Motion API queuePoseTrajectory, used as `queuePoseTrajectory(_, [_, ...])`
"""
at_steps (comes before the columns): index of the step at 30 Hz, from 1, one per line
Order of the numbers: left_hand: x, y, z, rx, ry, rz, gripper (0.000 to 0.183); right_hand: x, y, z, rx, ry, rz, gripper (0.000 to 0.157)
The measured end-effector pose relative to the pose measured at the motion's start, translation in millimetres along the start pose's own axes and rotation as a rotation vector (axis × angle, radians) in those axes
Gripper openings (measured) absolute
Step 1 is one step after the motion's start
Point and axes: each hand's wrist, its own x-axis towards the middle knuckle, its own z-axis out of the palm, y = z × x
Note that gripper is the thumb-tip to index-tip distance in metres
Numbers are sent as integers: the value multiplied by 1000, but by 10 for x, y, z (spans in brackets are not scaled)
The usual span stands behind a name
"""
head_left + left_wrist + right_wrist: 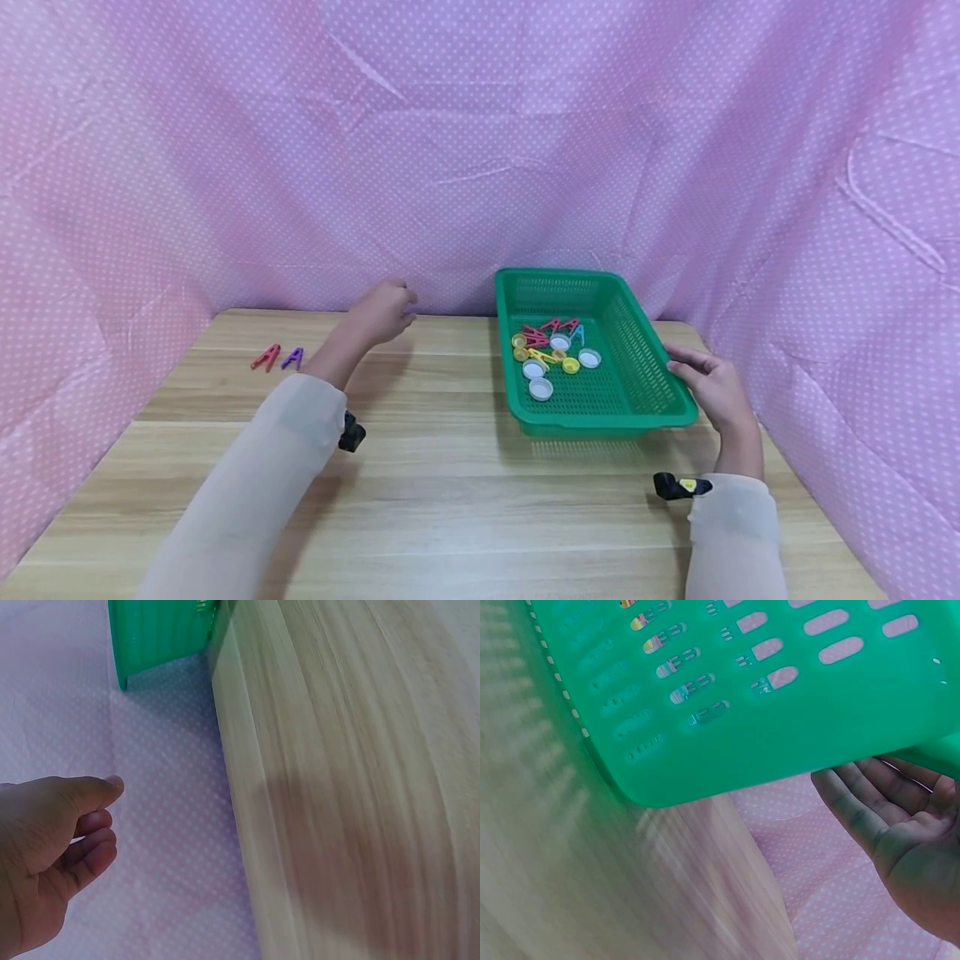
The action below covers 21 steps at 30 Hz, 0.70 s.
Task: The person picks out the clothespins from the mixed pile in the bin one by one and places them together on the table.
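My left hand point(381, 312) is held over the back of the table, its fingers loosely bent and nothing between them. In the left wrist view, thumb and fingers of this hand point(45, 847) stand apart from each other, in front of the curtain. At the right, my right hand point(712, 387) holds the rim of a green plastic basket point(600, 422). The right wrist view has this hand's fingers point(855, 802) beneath the basket's rim, the thumb hidden. Inside the basket lie white bottle caps point(541, 389), yellow caps point(571, 365) and pink, yellow and blue clothespins point(536, 340).
A red clothespin point(267, 357) and a purple clothespin point(293, 358) lie on the wooden table point(450, 517), left of my left forearm. A pink dotted curtain point(450, 167) encloses the table's back and sides. Black wrist cameras point(351, 432) sit at both cuffs.
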Motion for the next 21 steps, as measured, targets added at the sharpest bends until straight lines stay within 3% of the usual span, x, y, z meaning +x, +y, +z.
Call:
queuePoseTrajectory(6, [124,156,-6,62,20,83,24,14,10,2,10,0,-11,49])
queuePoseTrajectory(21, [397,554,25,179,-32,211,13,1,12,15,8,1,-16,49])
